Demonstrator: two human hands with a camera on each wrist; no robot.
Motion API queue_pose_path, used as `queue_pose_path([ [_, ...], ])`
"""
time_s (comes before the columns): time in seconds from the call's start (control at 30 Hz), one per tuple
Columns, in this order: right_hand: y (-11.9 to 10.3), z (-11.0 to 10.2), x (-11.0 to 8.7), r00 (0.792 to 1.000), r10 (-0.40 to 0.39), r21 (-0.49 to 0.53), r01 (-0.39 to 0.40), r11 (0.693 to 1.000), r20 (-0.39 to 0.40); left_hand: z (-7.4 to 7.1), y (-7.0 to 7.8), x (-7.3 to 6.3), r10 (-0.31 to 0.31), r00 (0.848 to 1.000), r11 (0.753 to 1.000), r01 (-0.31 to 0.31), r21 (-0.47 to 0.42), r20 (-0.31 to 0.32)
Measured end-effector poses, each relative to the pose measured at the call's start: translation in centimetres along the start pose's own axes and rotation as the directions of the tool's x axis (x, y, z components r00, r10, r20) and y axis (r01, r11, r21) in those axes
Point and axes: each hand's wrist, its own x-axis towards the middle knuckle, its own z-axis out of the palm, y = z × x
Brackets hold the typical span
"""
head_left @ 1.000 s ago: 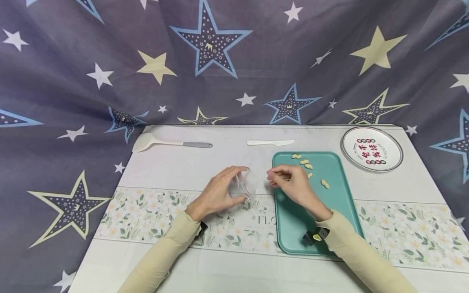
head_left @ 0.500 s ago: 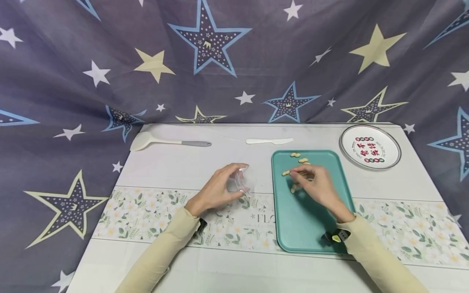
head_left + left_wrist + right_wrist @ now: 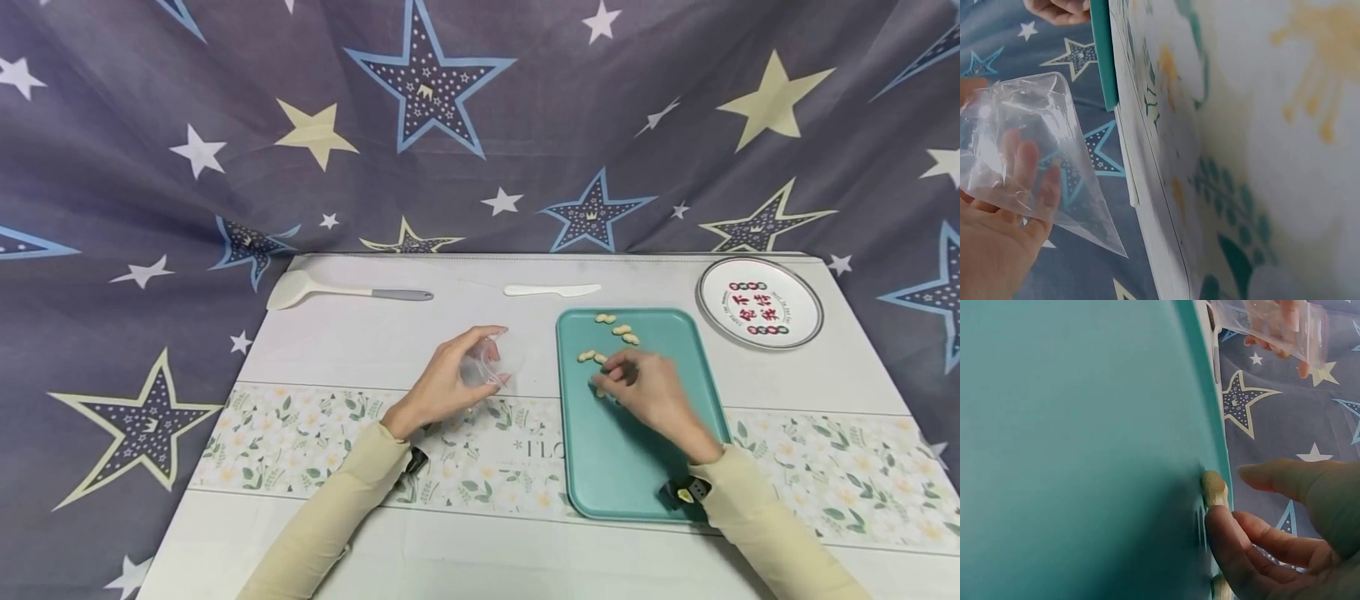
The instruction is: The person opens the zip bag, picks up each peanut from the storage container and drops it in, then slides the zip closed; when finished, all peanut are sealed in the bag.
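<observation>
The left hand (image 3: 442, 379) holds a clear, thin plastic bag (image 3: 1054, 112), nine o'clock from a flat green tray (image 3: 622, 475). The right hand (image 3: 648, 387), thumb apart from fingers, is at bumpy tan peanuts (image 3: 586, 357) near the tray's eleven o'clock. A loose pinch might drop one.

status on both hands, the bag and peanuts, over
Left hand holds clear bag. Right hand over teal tray, at a peanut, not pinching it yet. No obstruction seen.
</observation>
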Motion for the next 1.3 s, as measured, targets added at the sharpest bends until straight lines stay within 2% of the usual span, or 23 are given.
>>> queue_pose_path([
  [0.27, -0.1, 0.5, 0.0, 1.000, 0.012, -0.023, -0.011, 1.000, 0.025, 0.0, 0.1, 0.1, -0.007, 1.000, 1.000, 0.007, 0.014, 0.006],
  [0.43, -0.4, 0.4, -0.1, 0.999, 0.001, -0.027, 0.000, 1.000, 0.042, 0.1, 0.1, 0.2, 0.024, 1.000, 0.999, -0.025, 0.032, 0.017],
  [0.57, -0.6, 0.4, -0.2, 0.998, 0.000, -0.024, 0.002, 1.000, 0.068, 0.0, 0.1, 0.2, 0.058, 0.997, 0.998, -0.059, 0.028, 0.046],
  [0.73, -0.7, 0.4, -0.3, 0.996, -0.002, -0.028, 0.005, 1.000, 0.086, 0.0, 0.2, 0.2, 0.059, 0.994, 0.998, -0.062, 0.024, 0.089],
  [1.03, -1.5, 0.6, -0.2, 0.996, -0.079, 0.002, 0.079, 0.997, 0.035, 0.0, 0.3, 0.3, 0.040, 0.994, 0.994, -0.050, 0.094, 0.098],
  [1.3, -3.8, 0.2, -0.2, 0.989, -0.149, 0.083, 0.150, 0.985, -0.011, -0.1, 0.4, 0.3, 0.044, 0.995, 0.989, -0.056, 0.134, 0.091],
])
